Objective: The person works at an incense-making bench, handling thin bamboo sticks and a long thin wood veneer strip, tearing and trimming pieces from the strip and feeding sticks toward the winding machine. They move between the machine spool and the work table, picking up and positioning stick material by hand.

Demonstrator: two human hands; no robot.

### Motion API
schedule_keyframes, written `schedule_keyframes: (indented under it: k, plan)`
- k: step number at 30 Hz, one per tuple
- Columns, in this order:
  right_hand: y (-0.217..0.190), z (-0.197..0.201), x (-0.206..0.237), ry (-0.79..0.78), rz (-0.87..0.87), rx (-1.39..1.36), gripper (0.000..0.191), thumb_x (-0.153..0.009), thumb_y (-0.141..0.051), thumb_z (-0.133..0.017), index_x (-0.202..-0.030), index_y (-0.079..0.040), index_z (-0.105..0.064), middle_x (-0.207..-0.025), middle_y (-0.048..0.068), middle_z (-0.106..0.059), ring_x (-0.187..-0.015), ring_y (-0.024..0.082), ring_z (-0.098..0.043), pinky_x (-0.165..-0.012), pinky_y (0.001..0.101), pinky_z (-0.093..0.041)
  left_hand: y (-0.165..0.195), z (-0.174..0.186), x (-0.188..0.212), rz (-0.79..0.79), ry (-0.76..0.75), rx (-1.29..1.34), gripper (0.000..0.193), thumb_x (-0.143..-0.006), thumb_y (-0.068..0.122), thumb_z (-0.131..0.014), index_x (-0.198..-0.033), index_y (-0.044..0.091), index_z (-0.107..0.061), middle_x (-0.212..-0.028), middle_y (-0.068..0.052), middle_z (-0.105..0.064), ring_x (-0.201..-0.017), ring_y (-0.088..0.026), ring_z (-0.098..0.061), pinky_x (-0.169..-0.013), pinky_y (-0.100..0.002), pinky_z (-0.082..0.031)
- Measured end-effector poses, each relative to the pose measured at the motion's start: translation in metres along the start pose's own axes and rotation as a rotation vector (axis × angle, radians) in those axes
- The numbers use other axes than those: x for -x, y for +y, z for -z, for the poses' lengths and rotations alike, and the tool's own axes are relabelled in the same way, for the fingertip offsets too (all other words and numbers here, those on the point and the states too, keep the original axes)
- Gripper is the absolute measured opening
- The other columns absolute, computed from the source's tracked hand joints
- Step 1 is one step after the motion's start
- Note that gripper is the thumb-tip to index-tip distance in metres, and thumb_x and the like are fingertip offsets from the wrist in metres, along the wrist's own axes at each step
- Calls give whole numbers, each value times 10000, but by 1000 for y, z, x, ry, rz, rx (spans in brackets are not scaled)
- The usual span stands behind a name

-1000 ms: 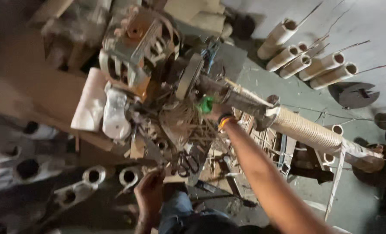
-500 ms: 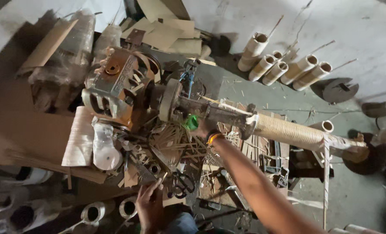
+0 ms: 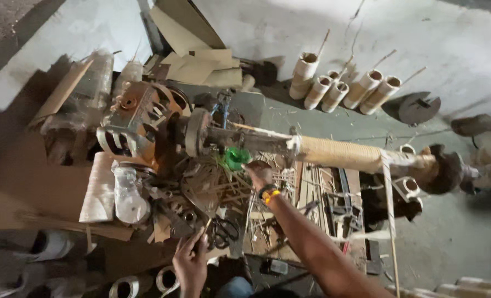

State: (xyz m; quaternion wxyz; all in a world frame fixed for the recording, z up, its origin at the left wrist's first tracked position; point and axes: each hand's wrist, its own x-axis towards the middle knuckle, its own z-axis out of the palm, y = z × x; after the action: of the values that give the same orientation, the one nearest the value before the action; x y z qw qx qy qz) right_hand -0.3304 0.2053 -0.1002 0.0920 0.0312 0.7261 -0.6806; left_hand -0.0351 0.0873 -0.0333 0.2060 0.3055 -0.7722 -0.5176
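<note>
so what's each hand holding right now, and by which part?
Left hand pinches a thin stick by its lower end. Right hand is up against the green piece under the wound shaft; whether it grips anything cannot be told.

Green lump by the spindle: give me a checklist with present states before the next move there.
1. Right hand at the green lump: ok, fingers reach its right edge; a firm grip cannot be told.
2. Left hand occupied: ok, it pinches a thin stick low in the head view.
3. Wound spool seated on the horizontal shaft: ok, it lies in line with it.
4. Scissors apart from both hands: ok, they lie just right of the left hand, untouched.
5. Bench around the motor free of loose scrap: not ok, strips and scraps are piled there.
6. Shaft turning or still: cannot tell.
</note>
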Motion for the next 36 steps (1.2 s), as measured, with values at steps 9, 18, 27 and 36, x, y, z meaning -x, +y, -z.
schedule_keyframes:
  k: [9,18,27,36]
  plan:
    - [-64,117,205,-467,-105,-622,209,-904,15,-683,-1108,-29,-697,-1052,91,-756,-940,177,-743,-826,348,-628,42,-59,55,-97,-245,495,217,-938,-13,-708,-1154,-4,-732,-1037,-108,-752,-893,-164,-720,-782,-328,-615]
    - [-82,213,305,-191,316,-566,333,-874,73,-740,-1142,-27,-570,-998,57,-701,-901,200,-762,-755,353,-643,85,-90,151,93,-526,755,202,-923,80,-737,-1094,-28,-736,-890,-73,-750,-771,-130,-691,-682,-284,-576]
    - [-79,255,371,58,448,-429,322,-913,37,-795,-1159,-45,-604,-1023,83,-718,-963,171,-735,-870,311,-616,115,-92,218,64,-543,745,163,-935,136,-768,-1018,-4,-769,-778,-7,-694,-639,-64,-574,-572,-242,-471]
    - [-105,332,390,-14,1235,735,196,-832,-56,-858,-1011,-114,-804,-935,18,-637,-849,176,-641,-737,307,-571,128,-72,231,-184,-720,392,88,-970,141,-786,-958,54,-788,-761,18,-657,-664,-37,-514,-551,-217,-396]
